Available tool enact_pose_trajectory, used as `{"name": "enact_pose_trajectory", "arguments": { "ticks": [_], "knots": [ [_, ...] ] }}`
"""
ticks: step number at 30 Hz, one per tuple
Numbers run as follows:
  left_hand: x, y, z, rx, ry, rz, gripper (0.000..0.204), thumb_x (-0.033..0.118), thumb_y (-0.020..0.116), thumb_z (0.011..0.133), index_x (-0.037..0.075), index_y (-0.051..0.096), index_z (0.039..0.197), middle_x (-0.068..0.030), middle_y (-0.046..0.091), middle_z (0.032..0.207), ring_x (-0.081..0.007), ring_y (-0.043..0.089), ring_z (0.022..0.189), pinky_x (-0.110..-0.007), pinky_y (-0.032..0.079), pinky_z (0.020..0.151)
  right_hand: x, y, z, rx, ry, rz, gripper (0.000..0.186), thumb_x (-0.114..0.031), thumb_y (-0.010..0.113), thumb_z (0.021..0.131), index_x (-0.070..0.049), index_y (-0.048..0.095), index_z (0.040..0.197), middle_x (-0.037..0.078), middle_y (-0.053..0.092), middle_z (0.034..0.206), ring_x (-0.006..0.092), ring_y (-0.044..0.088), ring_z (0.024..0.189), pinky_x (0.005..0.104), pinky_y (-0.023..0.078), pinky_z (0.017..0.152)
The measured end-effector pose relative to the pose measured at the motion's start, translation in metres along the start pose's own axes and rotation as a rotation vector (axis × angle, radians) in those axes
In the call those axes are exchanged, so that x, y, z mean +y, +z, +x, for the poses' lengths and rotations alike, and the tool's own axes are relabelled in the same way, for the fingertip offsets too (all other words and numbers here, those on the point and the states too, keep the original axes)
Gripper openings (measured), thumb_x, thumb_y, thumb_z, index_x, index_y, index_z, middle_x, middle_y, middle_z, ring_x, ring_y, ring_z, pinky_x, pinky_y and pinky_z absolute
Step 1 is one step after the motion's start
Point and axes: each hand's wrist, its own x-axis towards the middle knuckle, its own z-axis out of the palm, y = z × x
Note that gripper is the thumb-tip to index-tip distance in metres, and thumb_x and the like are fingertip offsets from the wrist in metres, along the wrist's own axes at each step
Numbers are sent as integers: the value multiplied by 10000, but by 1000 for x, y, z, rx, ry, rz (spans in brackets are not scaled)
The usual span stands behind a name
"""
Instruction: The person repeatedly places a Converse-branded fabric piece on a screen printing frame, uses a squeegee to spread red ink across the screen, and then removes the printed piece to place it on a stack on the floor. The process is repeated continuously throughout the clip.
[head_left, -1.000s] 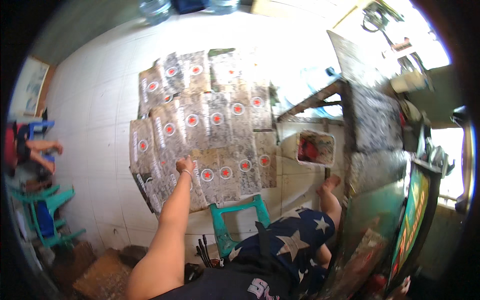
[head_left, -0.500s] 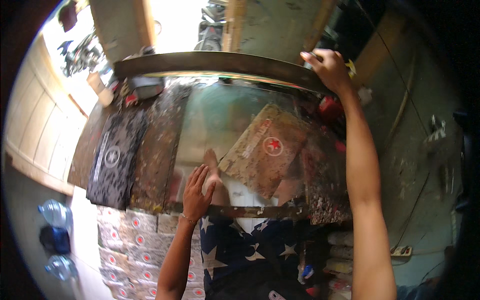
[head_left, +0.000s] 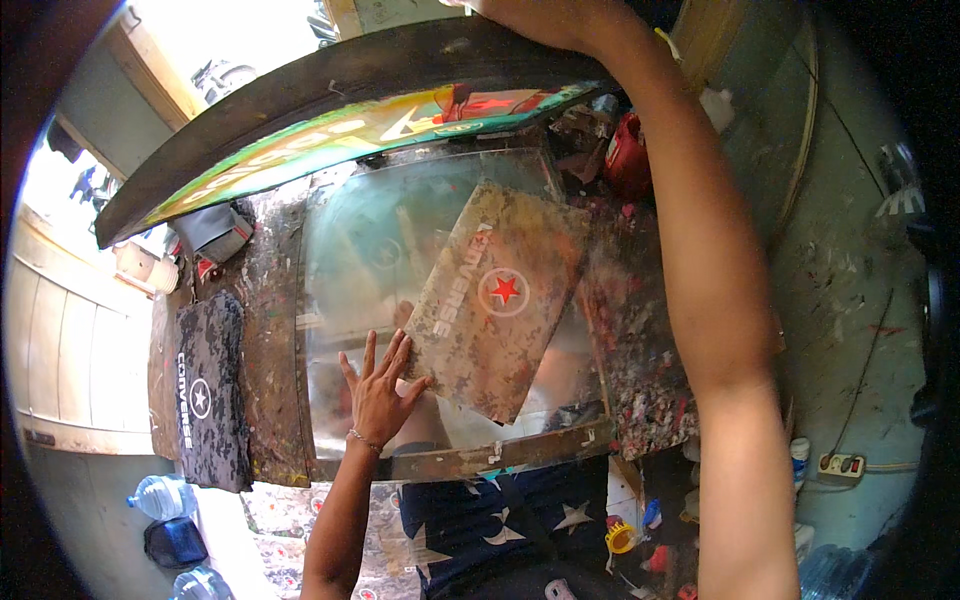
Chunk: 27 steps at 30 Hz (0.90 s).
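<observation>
A tan camouflage cloth piece point(head_left: 540, 250), printed with a red star in a pale ring and white lettering, lies slanted on a glass plate point(head_left: 350, 250). My left hand point(head_left: 382, 395) is open over the glass, fingers spread, its thumb and fingertips at the cloth's lower left edge. Behind the plate a printing screen point(head_left: 390, 130) with a dark frame and bright coloured underside stands tilted up. At the frame's top edge is my right hand point(head_left: 545, 18), partly cut off by the picture's upper border; it grips the frame.
A dark grey camouflage cloth point(head_left: 215, 400) lies on the worktable's left. Printed pieces point(head_left: 275, 535) cover a surface below it, near clear plastic bottles point(head_left: 165, 495). A red container point(head_left: 627, 160) stands right of the screen; a power strip point(head_left: 842, 466) is at lower right.
The screen has tipped up further, showing more of its coloured underside, with my right hand at its upper edge. My left hand has spread its fingers and come to the cloth's edge. The view has shifted.
</observation>
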Motion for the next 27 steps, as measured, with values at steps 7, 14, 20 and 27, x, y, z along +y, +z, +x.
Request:
{"name": "enact_pose_trajectory", "arguments": {
  "ticks": [7, 14, 20, 27],
  "knots": [
    [4, -3, 1, -5, -3, 1, 725, 569, 625, 924, 210, 466, 1534, 65, 410, 1610, -286, 175, 1566, -713, -35, 1177, 15, 15, 18, 157, -128, -52, 589, -470, 592, 932, 105, 721, 918, 344, 676, 1050, 469, 665, 1030, 463, 518, 957],
    [4, -2, 1, 1, -5, 8, 737, 566, 652, 904, 221, 472, 1530, 68, 419, 1604, -286, 186, 1563, -711, -31, 1179, 16, 10, 19, 75, -115, -1, 604, -473, 598, 939, 118, 697, 866, 357, 658, 1063, 462, 663, 996, 458, 512, 923],
    [7, -5, 2, 12, -4, 8, 758, 567, 685, 879, 217, 485, 1521, 68, 431, 1596, -280, 192, 1562, -704, -29, 1184, 13, 14, 18, 123, -131, 10, 578, -444, 608, 944, 118, 691, 839, 356, 665, 1002, 448, 676, 949, 453, 516, 898],
    [0, -1, -3, 40, 48, 31, 691, 514, 673, 912, 211, 501, 1509, 28, 424, 1603, -277, 190, 1563, -698, -29, 1187, 10, 1, 14, -43, -91, 40, 578, -434, 611, 943, 121, 680, 797, 351, 671, 932, 427, 682, 879, 453, 519, 863]
  ]
}}
